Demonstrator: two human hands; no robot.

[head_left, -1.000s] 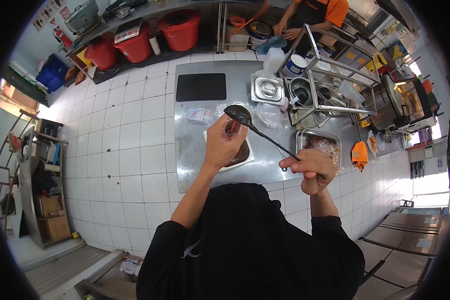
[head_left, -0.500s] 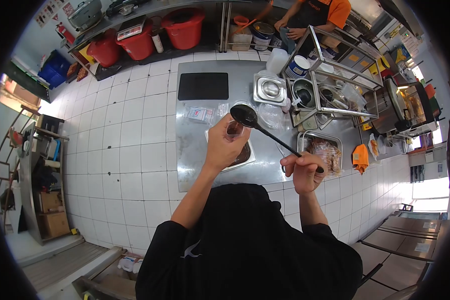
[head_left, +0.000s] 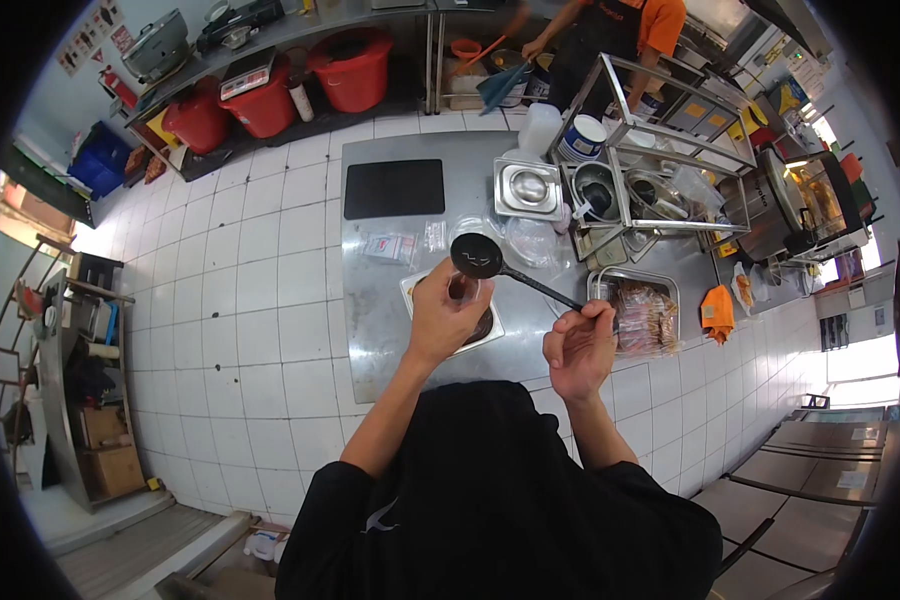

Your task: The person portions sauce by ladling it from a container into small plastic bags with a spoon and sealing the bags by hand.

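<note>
My left hand [head_left: 445, 318] is wrapped round a small clear cup [head_left: 462, 289] with something dark brown in it. Between its fingertips my right hand [head_left: 582, 350] pinches the handle of a black ladle [head_left: 477, 257], whose bowl is over the far rim of the cup. Beneath the left hand is a metal pan [head_left: 497, 327] of dark brown sauce, partly hidden by that hand. A metal tray [head_left: 678, 300] holding plastic-wrapped food lies just beyond the right hand.
A steel table [head_left: 370, 340] bears a black slab [head_left: 394, 189], clear bags [head_left: 390, 247], a lidded steel container [head_left: 528, 189] and a metal rack [head_left: 622, 130]. Behind it, a co-worker [head_left: 610, 40] in orange and black stands near red bins [head_left: 352, 75]. An orange cloth [head_left: 717, 313] hangs at right.
The right hand has turned palm up and shifted left and toward me, and the ladle's bowl now shows its inside. The co-worker's hands have moved apart, with a blue-green cloth or scoop now further left.
</note>
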